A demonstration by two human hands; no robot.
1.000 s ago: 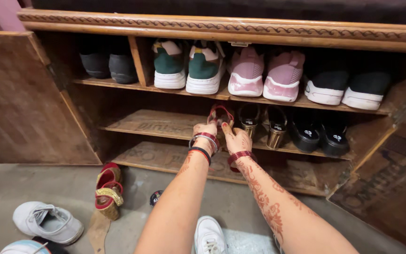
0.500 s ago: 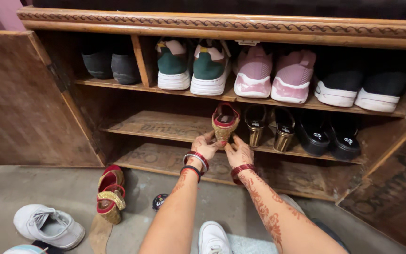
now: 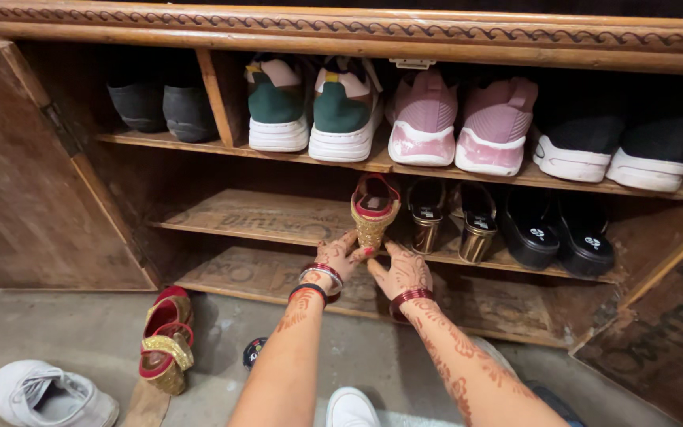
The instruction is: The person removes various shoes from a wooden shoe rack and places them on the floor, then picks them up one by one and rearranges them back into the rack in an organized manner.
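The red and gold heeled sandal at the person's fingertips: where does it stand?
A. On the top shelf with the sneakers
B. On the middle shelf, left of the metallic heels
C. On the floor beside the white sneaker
B: the red and gold heeled sandal stands on the middle shelf beside the metallic heels, both hands at its heel.

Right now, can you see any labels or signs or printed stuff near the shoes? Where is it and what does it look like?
Shelf liners: flat brown printed sheets on the middle and bottom shelves, faded dark lettering.
Insole marks: small white emblems inside the pair of black shoes, middle shelf, right.
Small round thing: on the floor below the left hand; dark with coloured specks, too small to tell.
No packages or screens.
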